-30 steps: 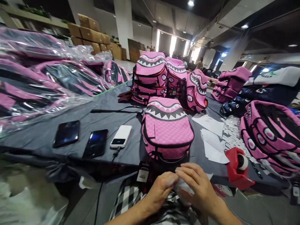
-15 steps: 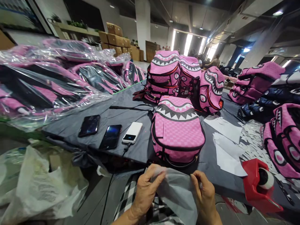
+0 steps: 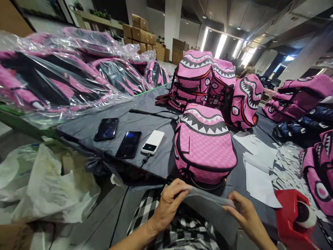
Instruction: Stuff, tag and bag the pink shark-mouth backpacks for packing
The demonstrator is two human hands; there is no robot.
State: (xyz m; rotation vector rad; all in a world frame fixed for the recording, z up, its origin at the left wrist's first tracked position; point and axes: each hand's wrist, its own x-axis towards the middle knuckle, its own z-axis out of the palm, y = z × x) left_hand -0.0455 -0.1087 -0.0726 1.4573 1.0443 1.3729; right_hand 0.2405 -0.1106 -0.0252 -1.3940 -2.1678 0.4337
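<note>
A thin, translucent plastic bag is stretched between my hands, just above my lap and in front of the table edge. My left hand pinches one end of it between thumb and fingers. At the other end, my right hand grips it in a similar pinch. Right behind the bag, a pink checkered backpack with a shark-mouth print lies on the table, its carry handle toward me. Neither hand touches the backpack.
Two dark phones and a white power bank with a cable lie left of the backpack. White paper sheets and a red tape dispenser are right. Plastic-wrapped backpacks pile up at left; more pink backpacks stand behind.
My hands have moved apart, the right one outward to the right. The hanging bag is now pulled into a narrow, taut strip. The camera view has swung slightly left.
</note>
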